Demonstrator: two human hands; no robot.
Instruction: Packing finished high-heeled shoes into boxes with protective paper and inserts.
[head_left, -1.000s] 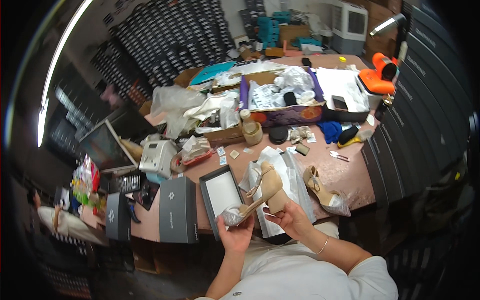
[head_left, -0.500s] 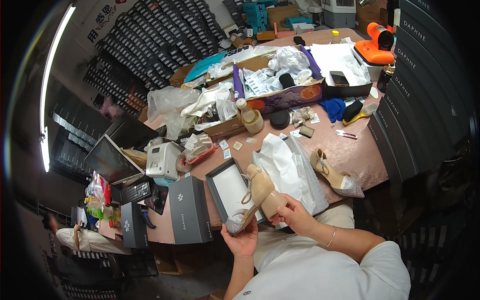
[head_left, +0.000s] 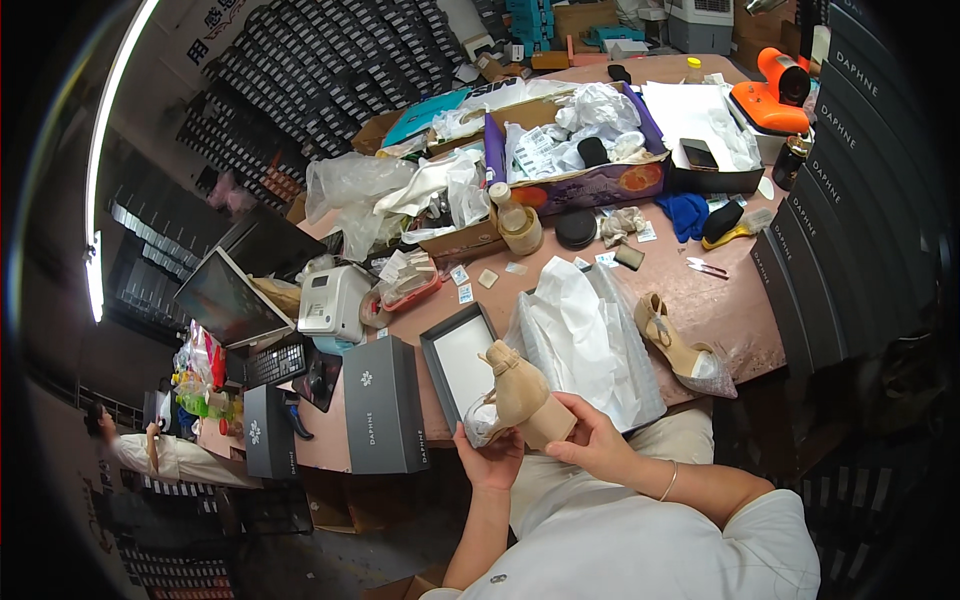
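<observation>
Beige leather covers the block-heeled sandal [head_left: 515, 400] that a person holds in both hands just off the near edge of a cluttered pinkish table [head_left: 720, 310]. The left hand [head_left: 488, 462] cups the glittery toe end from below, its fingers wrapped around it. The right hand [head_left: 590, 440] grips the thick heel, fingers [head_left: 565, 405] clamped along its side. The sandal tilts with its heel uppermost, above the person's lap.

Directly beyond it, at the near edge of the table, lies an open grey shoebox tray [head_left: 462, 355] with a white lining. Just to its right sits a heap of white tissue paper [head_left: 585, 335] on clear plastic. Farther right, near the table's right edge, the matching sandal [head_left: 685, 348] lies on its side, well apart from the hands. A grey shoebox lid [head_left: 382, 405] stands on edge to the left of the tray. Toward the far side, a purple cardboard box [head_left: 590, 150] holds crumpled paper, and an orange handheld device [head_left: 775, 90] rests at the far right corner.
</observation>
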